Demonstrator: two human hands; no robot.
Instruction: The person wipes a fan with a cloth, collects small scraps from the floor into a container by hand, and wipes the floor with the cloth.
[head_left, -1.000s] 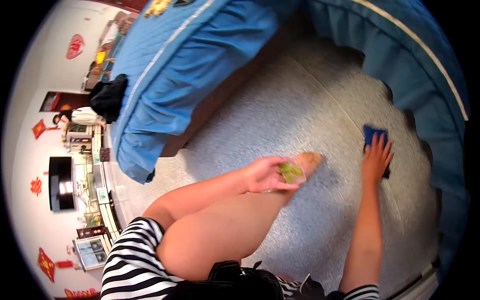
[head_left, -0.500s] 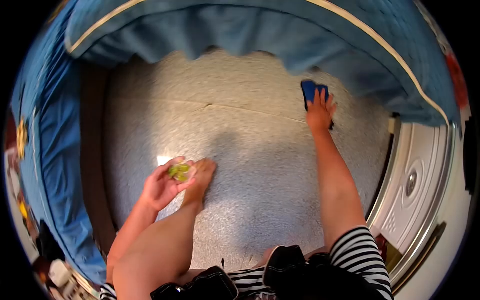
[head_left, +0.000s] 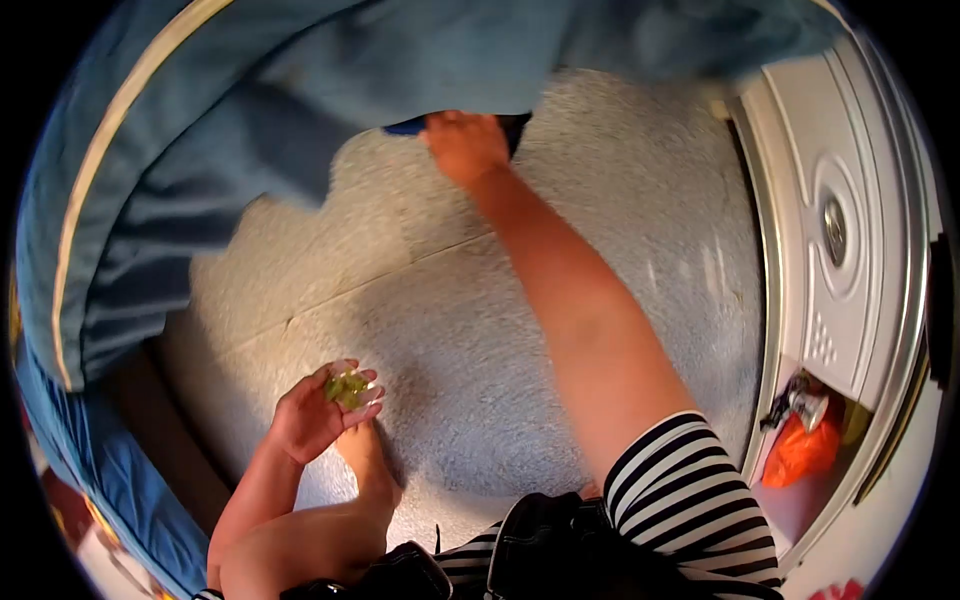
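Note:
Low in the view, my left hand (head_left: 312, 408) is palm up, its fingers curled around a small clear holder with yellow-green pieces (head_left: 348, 390) in it. Whether the holder is a cup or a bag I cannot make out. Farther forward, my right hand (head_left: 468, 148) reaches to the floor and grips a dark blue cloth-like piece with a black edge (head_left: 514, 128). The hanging blue fabric (head_left: 440, 70) partly covers that piece, and my hand hides its middle.
Speckled grey floor (head_left: 620, 180) with a seam lies below me. A blue bed skirt with pale piping hangs ahead and to the left. On the right stands a white panelled cabinet door (head_left: 800, 150); an orange bag (head_left: 803, 448) lies in the opening beside it. My bare foot (head_left: 368, 460) rests near my left hand.
My right hand has moved left and forward with the blue piece, to the edge of the hanging fabric. The view has turned right, bringing the orange bag into sight. My left hand still holds the yellow-green pieces.

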